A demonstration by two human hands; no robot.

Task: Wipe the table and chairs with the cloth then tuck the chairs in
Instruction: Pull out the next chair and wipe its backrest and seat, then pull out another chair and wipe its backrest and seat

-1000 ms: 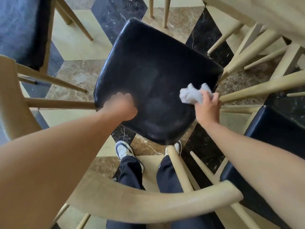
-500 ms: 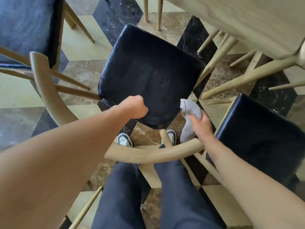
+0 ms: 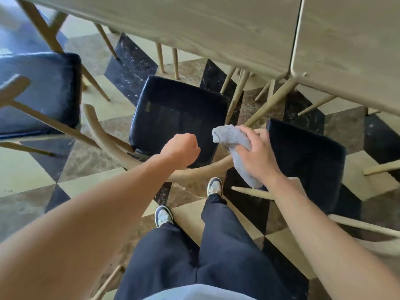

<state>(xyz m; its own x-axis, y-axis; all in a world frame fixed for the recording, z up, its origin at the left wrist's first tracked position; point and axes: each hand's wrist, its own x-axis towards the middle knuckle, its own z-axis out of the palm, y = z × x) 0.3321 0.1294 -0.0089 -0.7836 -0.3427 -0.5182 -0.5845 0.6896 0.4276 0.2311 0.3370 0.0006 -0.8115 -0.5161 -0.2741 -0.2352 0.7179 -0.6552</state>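
The middle chair has a dark padded seat (image 3: 179,109) and a curved pale wooden backrest (image 3: 101,137). It stands just in front of the pale wooden table (image 3: 216,29), with its seat's front edge near the table edge. My left hand (image 3: 181,150) is a closed fist hovering over the rear of the seat, just beyond the backrest, with nothing visible in it. My right hand (image 3: 257,154) grips a crumpled grey cloth (image 3: 233,139) above the right end of the backrest, between the middle chair and the right-hand one.
A second dark-seated chair (image 3: 36,92) stands at the left and a third (image 3: 307,152) at the right, close beside my right arm. A second tabletop (image 3: 346,50) adjoins at the right. Wooden legs crowd beneath the tables. My feet stand on the patterned marble floor (image 3: 28,169).
The middle chair now lies farther from me and nearer the table. My right hand has lifted the cloth off the backrest rail. My left fist stays near the seat's rear.
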